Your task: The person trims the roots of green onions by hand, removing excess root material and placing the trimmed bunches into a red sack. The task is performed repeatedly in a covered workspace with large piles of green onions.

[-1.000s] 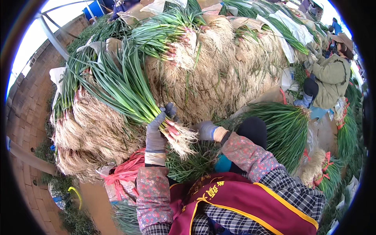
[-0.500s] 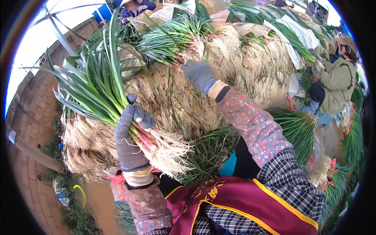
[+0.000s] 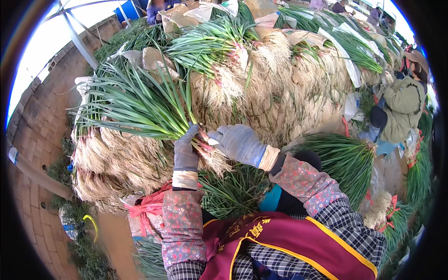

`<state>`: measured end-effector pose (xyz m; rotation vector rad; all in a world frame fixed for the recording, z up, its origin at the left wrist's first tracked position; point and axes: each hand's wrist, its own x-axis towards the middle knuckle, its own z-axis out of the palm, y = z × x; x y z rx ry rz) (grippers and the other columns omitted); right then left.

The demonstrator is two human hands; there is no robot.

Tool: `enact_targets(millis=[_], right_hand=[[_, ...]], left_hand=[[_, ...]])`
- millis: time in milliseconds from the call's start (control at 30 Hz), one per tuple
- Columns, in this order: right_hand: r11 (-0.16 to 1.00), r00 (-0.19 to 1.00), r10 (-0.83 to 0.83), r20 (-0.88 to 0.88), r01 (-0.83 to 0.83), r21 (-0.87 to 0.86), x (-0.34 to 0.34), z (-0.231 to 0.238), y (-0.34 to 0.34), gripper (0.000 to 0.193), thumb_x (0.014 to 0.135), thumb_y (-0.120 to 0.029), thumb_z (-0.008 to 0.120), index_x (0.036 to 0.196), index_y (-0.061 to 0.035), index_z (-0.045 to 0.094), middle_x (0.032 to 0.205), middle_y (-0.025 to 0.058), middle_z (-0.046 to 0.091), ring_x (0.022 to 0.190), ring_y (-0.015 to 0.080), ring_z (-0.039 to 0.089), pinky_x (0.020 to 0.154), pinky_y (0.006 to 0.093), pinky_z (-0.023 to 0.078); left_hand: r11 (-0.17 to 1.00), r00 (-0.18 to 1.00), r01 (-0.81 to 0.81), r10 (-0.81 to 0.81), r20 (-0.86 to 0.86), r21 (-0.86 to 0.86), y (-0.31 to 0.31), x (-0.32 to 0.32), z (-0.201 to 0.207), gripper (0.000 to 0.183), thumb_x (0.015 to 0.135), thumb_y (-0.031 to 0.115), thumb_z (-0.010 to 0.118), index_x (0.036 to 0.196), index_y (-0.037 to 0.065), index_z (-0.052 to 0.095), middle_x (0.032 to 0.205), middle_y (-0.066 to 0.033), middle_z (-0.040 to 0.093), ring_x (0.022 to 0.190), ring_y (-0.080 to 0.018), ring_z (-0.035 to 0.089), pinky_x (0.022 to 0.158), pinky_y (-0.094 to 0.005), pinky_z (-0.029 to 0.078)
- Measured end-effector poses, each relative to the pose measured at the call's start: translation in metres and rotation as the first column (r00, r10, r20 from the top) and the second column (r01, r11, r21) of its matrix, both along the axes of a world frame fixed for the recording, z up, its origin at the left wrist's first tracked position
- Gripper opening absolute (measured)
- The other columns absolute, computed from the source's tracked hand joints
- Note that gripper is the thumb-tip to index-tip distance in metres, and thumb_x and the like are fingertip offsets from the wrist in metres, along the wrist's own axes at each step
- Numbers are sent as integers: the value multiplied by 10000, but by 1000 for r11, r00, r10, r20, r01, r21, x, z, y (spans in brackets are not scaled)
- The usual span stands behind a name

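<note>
Two gloved hands: left hand (image 3: 186, 151) and right hand (image 3: 239, 143), near each other in front of the person's lap, both forearms in flowered sleeves.
Left hold: fingers wrapped round the lower stalks of a bunch of green onions (image 3: 144, 109).
Right fingers: knuckles up, fingertips at those same stalks; from where I stand I can't tell whether they pinch any.
Onion bunch: slanting through the left hand, leaves fanning up and away to its left, pale roots hanging just to its right, below the right hand's fingers.
Root wall: a big onion stack (image 3: 298, 93) rises beyond both hands and runs off to their right, leaving little room for a forward reach.
Stack's upper edge: a loose bunch (image 3: 214, 44) lies up there beyond the hands, its roots draping over.
Gap between forearms: a heap of green leaves (image 3: 233, 189) fills it, below both hands.
Left side: a sack with pink-red ties (image 3: 144, 212) sits close beside the left forearm; outward of it I see brown ground (image 3: 116, 228) and a curved yellow piece (image 3: 92, 227).
Right side: a large leafy bundle (image 3: 336, 161) spreads just past the right forearm; farther out are a red-tied bundle (image 3: 396, 219) and a person in an olive jacket (image 3: 403, 105), well apart from the hands.
</note>
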<state>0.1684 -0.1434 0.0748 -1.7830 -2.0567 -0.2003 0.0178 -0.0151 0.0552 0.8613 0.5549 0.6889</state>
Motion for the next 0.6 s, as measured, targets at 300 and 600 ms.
enact_targets(millis=[300, 600], right_hand=[[962, 561, 159, -812, -273, 0, 23, -37, 56, 578, 924, -461, 509, 1361, -90, 430, 1263, 181, 540, 1153, 293, 540, 971, 366, 422], [951, -96, -63, -993, -308, -31, 47, -28, 58, 266, 933, -353, 552, 967, -109, 655, 752, -56, 593, 641, 17, 519, 545, 199, 414]], left_hand=[[996, 988, 13, 1, 156, -92, -11, 2, -14, 100, 894, 132, 595, 938, 43, 598, 765, -42, 624, 647, -178, 604, 586, -305, 496], [976, 994, -17, 40, 101, -216, -9, -17, -23, 149, 879, 150, 610, 905, 4, 622, 667, -79, 593, 559, -207, 587, 493, -315, 478]])
